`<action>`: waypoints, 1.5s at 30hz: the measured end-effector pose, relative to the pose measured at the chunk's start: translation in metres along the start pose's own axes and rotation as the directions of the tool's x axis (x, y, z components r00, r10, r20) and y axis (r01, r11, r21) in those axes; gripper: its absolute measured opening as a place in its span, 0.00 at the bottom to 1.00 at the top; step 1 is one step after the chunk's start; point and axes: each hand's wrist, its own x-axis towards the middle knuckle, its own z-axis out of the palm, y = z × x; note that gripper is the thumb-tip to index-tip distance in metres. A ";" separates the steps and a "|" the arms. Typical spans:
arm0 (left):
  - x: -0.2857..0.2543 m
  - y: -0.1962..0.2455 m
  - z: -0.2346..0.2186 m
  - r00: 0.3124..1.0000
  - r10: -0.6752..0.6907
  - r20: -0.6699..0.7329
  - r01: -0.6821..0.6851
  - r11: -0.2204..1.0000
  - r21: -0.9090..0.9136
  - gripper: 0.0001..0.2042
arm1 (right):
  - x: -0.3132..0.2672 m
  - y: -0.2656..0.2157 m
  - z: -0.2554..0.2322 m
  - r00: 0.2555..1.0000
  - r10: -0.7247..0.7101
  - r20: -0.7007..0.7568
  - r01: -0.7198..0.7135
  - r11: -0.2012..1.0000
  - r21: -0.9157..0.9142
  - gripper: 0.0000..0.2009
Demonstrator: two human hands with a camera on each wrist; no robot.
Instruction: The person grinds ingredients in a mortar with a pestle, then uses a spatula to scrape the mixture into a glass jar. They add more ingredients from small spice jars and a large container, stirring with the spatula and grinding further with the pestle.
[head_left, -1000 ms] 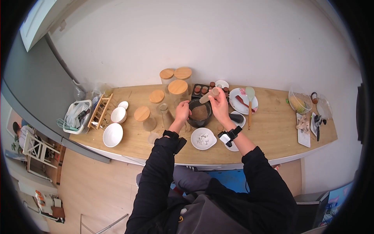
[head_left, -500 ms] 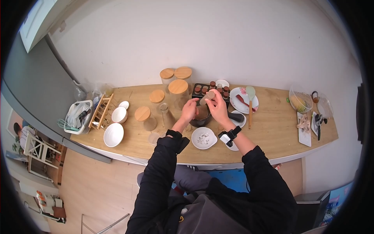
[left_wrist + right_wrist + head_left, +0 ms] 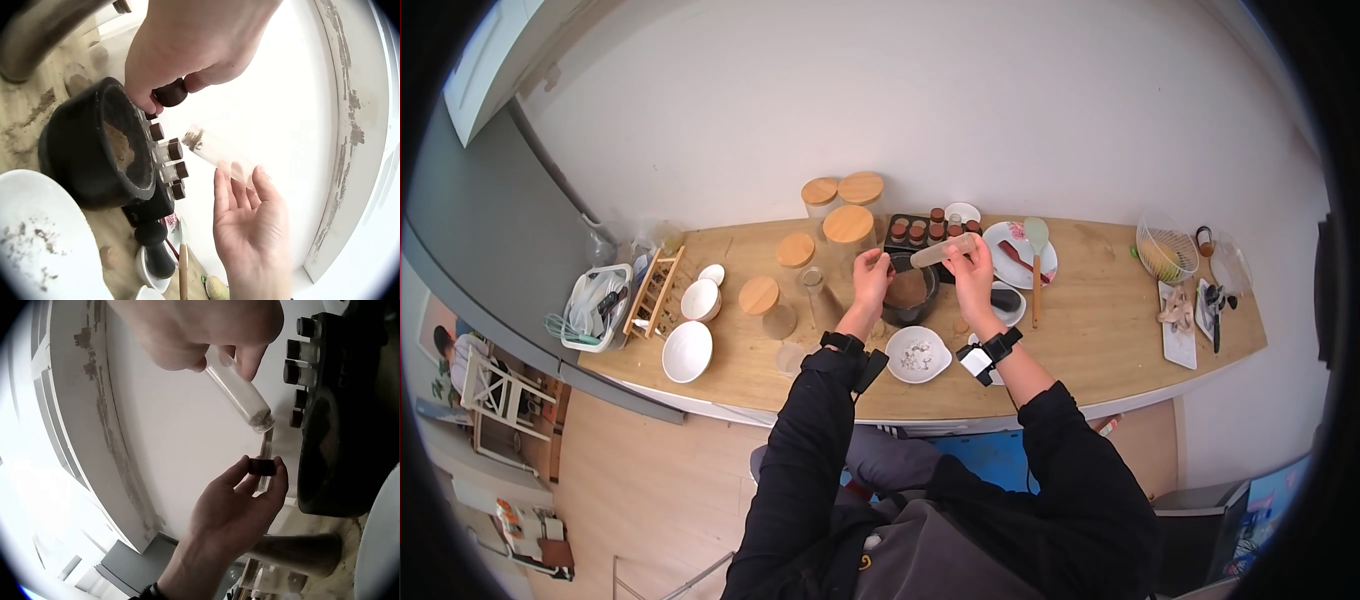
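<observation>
A pale wood worktop point(image 3: 1090, 335) runs along a plain wall point(image 3: 1000, 110), above a light floor point(image 3: 670, 465). A white basket point(image 3: 570, 330) of utensils stands at its left end, and a wire basket point(image 3: 1170, 250) near its far right corner. Lidded jars point(image 3: 847, 224) stand left of the middle, towards the far edge.

At the middle of the worktop is a dark mortar point(image 3: 70, 150) with brown powder inside, a white bowl point(image 3: 900, 371) of pale bits between it and the near edge. Small capped spice jars point(image 3: 300, 374) stand in a black rack beyond the mortar.

The left hand point(image 3: 872, 282) is partly closed, pinching a dark cap point(image 3: 262, 467) between thumb and fingertips. The right hand point(image 3: 972, 282) is curled round the base end of a clear bottle point(image 3: 240, 390), held tilted above the mortar, its mouth near the cap but apart. Brown grains lie inside by the mouth.

The left wrist view cuts off the bowl; in the right wrist view, the mortar's inside is too dark to make out.
</observation>
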 end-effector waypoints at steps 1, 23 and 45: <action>-0.001 0.001 0.001 0.999 0.028 -0.030 -0.027 0.999 0.036 0.19 | 0.001 0.003 -0.002 0.998 -0.056 0.041 0.058 0.997 -0.048 0.20; -0.016 0.008 -0.008 0.999 0.052 0.008 -0.052 0.992 0.117 0.15 | -0.004 -0.007 0.004 0.984 -0.165 0.063 0.170 0.983 -0.071 0.18; -0.025 0.021 -0.014 0.983 -0.137 0.124 0.110 0.973 0.201 0.24 | -0.002 -0.027 -0.007 0.912 -0.037 0.408 0.103 0.985 -0.139 0.22</action>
